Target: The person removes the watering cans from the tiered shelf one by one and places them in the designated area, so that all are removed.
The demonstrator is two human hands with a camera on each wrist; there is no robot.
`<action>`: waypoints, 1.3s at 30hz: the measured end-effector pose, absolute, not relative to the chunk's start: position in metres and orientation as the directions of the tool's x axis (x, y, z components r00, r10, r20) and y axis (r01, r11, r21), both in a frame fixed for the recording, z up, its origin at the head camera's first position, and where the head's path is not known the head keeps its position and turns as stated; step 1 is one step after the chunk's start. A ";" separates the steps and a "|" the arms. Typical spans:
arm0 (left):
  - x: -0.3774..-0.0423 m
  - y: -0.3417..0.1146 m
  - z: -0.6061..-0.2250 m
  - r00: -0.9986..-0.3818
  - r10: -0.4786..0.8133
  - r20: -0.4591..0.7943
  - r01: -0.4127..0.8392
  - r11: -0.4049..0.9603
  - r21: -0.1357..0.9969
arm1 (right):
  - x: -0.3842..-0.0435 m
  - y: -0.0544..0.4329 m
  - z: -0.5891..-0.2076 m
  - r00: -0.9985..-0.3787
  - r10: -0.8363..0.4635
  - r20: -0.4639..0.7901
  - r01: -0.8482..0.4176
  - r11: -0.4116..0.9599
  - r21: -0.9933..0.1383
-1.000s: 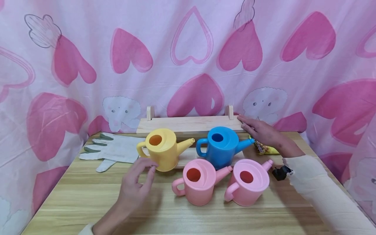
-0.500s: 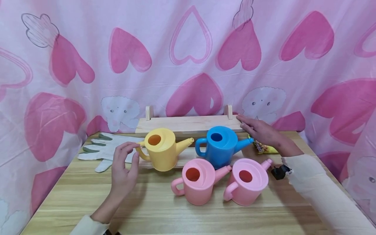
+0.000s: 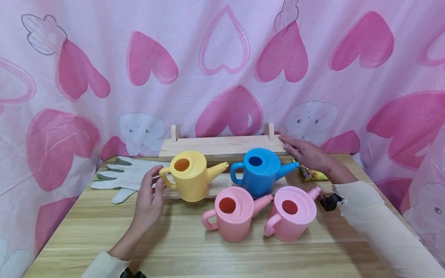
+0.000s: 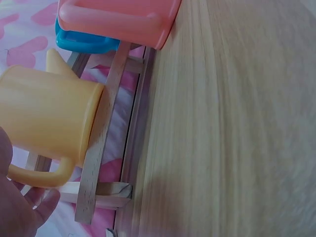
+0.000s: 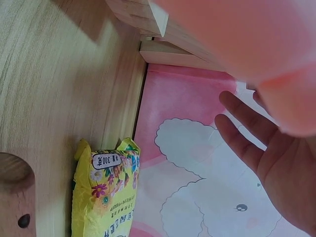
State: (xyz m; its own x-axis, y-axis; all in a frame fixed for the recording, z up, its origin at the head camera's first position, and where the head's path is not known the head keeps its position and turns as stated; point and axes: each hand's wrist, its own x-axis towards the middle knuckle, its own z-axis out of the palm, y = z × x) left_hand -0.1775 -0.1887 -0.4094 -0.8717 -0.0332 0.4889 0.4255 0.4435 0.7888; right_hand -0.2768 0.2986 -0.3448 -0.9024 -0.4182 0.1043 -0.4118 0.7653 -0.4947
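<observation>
My left hand (image 3: 150, 195) is beside the handle of the yellow watering can (image 3: 191, 181), its fingers lightly bent and the fingertips right at the handle. In the left wrist view that yellow can (image 4: 49, 108) stands upright on a wooden slat. Farther right on the lower step of the wooden rack (image 3: 222, 146) is a blue watering can (image 3: 260, 175). Two pink watering cans, one left (image 3: 233, 220) and one right (image 3: 293, 220), are in front of the rack. My right hand (image 3: 306, 154) lies with extended fingers at the rack's upper right end, holding nothing.
White work gloves (image 3: 128, 175) with green trim lie left of the rack. A yellow printed packet (image 3: 314, 176) sits under my right wrist, its flowered label visible in the right wrist view. A pink heart-patterned curtain (image 3: 222, 46) hangs behind the wooden table (image 3: 194, 255).
My left hand has moved left from in front of the yellow can to its handle, and then stayed there. The right hand and the cans keep their places.
</observation>
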 end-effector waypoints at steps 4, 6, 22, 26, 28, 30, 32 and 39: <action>-0.181 -0.191 -0.412 -0.866 -0.019 0.500 0.440 0.450 0.777 | -0.278 0.298 -0.345 -0.902 -0.419 0.106 -0.413 0.764 -0.495; -0.181 -0.191 -0.412 -0.862 -0.017 0.506 0.445 0.452 0.773 | -0.279 0.297 -0.346 -0.902 -0.417 0.109 -0.414 0.765 -0.494; -0.180 -0.194 -0.409 -0.864 -0.057 0.500 0.428 0.441 0.789 | -0.280 0.296 -0.347 -0.896 -0.430 0.113 -0.425 0.755 -0.499; -0.178 -0.194 -0.409 -0.870 -0.067 0.488 0.416 0.430 0.801 | -0.279 0.297 -0.347 -0.896 -0.429 0.112 -0.423 0.755 -0.501; -0.176 -0.194 -0.407 -0.879 -0.068 0.472 0.405 0.415 0.814 | -0.279 0.297 -0.347 -0.896 -0.428 0.116 -0.424 0.751 -0.505; -0.173 -0.195 -0.406 -0.890 -0.073 0.451 0.388 0.401 0.830 | -0.279 0.297 -0.347 -0.896 -0.428 0.117 -0.424 0.750 -0.508; -0.169 -0.197 -0.404 -0.896 -0.076 0.437 0.376 0.389 0.841 | -0.279 0.298 -0.347 -0.898 -0.426 0.112 -0.419 0.750 -0.511; -0.154 -0.204 -0.397 -0.909 -0.087 0.407 0.354 0.349 0.868 | -0.277 0.299 -0.346 -0.900 -0.422 0.110 -0.415 0.749 -0.516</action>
State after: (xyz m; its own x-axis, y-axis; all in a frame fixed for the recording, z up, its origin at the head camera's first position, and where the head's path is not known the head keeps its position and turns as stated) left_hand -0.1544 -0.2039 -0.3967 -0.9094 -0.0875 0.4065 0.3543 0.3489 0.8676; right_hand -0.2773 0.2989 -0.3461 -0.8999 -0.4220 0.1102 -0.4146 0.7493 -0.5164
